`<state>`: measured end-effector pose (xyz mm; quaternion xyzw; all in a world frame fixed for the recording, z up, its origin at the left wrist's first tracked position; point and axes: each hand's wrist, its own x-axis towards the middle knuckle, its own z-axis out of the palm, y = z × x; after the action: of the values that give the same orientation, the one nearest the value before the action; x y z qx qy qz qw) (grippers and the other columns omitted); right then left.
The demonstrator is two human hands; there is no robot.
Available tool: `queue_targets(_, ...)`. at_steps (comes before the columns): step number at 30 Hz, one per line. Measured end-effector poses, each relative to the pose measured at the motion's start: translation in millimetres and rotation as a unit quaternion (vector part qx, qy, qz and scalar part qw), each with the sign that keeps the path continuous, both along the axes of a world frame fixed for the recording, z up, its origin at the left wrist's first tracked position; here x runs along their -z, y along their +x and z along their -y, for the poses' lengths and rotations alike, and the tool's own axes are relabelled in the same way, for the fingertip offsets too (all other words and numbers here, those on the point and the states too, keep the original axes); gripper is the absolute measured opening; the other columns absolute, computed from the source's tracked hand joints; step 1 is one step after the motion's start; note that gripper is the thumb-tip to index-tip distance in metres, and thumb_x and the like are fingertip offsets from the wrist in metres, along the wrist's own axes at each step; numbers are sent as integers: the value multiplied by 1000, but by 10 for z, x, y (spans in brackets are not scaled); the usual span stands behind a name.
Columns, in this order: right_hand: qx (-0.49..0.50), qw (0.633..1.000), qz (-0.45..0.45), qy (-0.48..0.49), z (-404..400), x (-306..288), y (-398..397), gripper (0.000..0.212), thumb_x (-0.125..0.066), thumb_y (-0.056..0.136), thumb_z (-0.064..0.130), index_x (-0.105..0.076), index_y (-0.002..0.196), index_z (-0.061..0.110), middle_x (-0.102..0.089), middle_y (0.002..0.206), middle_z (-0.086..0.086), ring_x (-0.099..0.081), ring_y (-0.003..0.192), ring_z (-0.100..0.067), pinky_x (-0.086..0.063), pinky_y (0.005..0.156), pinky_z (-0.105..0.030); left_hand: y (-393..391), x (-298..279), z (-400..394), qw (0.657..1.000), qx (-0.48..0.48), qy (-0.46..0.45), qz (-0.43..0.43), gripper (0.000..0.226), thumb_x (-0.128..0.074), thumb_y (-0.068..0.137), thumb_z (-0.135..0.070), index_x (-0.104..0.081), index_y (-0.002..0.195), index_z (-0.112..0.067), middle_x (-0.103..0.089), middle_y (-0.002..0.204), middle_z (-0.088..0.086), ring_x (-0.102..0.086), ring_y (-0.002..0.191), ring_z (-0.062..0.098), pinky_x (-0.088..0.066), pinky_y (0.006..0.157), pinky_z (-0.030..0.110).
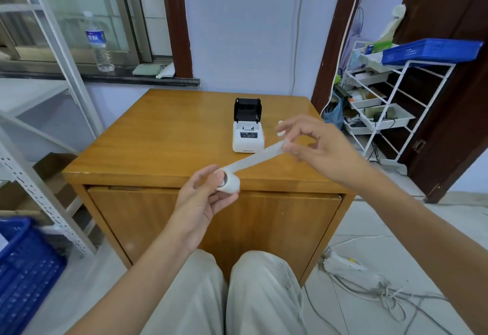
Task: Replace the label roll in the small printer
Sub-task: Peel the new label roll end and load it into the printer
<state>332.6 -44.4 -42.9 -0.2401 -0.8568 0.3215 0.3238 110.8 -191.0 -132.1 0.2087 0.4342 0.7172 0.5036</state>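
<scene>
A small white printer (248,138) stands on the wooden cabinet (163,134), its black lid (247,109) raised and the roll bay showing. My left hand (204,194) grips a white label roll (230,182) in front of the cabinet's near edge. A strip of labels (253,159) runs from the roll up to my right hand (314,144), which pinches the strip's free end just right of the printer. A small white piece (280,128) shows at my right fingertips; what it is I cannot tell.
A white wire rack (383,107) with trays and a blue basket (430,50) stands right. Cables (369,284) lie on the floor. A water bottle (99,44) is on the windowsill, a metal shelf (39,128) and blue crate (23,266) left.
</scene>
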Motion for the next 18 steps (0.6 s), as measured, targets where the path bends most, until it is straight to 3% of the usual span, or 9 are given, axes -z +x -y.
queue_targets(2, -26, 999, 15, 30, 256, 85, 44, 16, -68, 103, 16, -66, 90, 25, -67, 144, 17, -62, 135, -4, -61, 99, -40, -6, -35, -49, 999, -9, 15, 43, 62, -78, 79, -30, -61, 134, -6, -75, 123, 23, -79, 98, 28, -66, 77, 32)
queue_targets(5, -23, 992, 63, 104, 597, 260, 75, 15, -62, 105, 23, -59, 91, 28, -60, 153, 23, -51, 147, 2, -43, 121, -43, 45, -89, -124, 995, -8, 25, 101, 57, -77, 84, -31, -61, 132, -6, -74, 126, 26, -79, 104, 27, -65, 76, 31)
queue_targets(7, -8, 976, 71, 204, 755, 390, 17, 10, -58, 104, 25, -57, 94, 27, -63, 152, 17, -55, 145, -2, -55, 109, -42, 113, -108, -191, 991, -4, 24, 132, 67, -78, 86, -32, -57, 142, -3, -74, 126, 24, -78, 107, 27, -66, 79, 34)
queue_targets(9, 8, 959, 67, 274, 867, 560, -91, 5, -56, 101, 23, -58, 105, 25, -70, 145, 8, -69, 128, -10, -63, 92, -34, 205, -94, -262, 989, -1, 17, 145, 83, -83, 79, -39, -54, 148, -1, -74, 123, 22, -77, 101, 26, -65, 90, 40)
queue_targets(12, 82, 955, 56, 279, 1036, 852, -316, 34, -55, 99, 21, -67, 131, 18, -80, 120, 2, -75, 98, -16, -63, 78, -29, 361, -49, -362, 985, 3, -9, 169, 92, -90, 67, -49, -61, 143, -7, -74, 124, 20, -79, 91, 25, -60, 99, 44)
queue_targets(14, 124, 948, 61, 287, 1076, 934, -394, 39, -55, 99, 21, -70, 134, 15, -80, 110, 3, -73, 88, -14, -56, 70, -24, 433, -30, -400, 982, 0, -26, 187, 88, -91, 64, -50, -65, 140, -14, -74, 131, 16, -81, 91, 22, -60, 97, 44)
queue_targets(16, 113, 947, 54, 297, 1010, 938, -386, 32, -59, 99, 21, -68, 129, 17, -80, 115, 2, -74, 93, -16, -56, 76, -27, 449, -25, -415, 981, 6, -28, 194, 100, -95, 58, -52, -62, 144, -16, -75, 126, 11, -80, 93, 22, -63, 87, 43)
queue_targets(18, 66, 963, 21, 259, 935, 916, -336, 25, -60, 103, 24, -66, 126, 17, -78, 126, 0, -74, 109, -21, -59, 91, -37, 422, -47, -410, 982, 23, -12, 189, 115, -100, 52, -53, -55, 149, -12, -72, 120, 11, -77, 92, 23, -63, 75, 38)
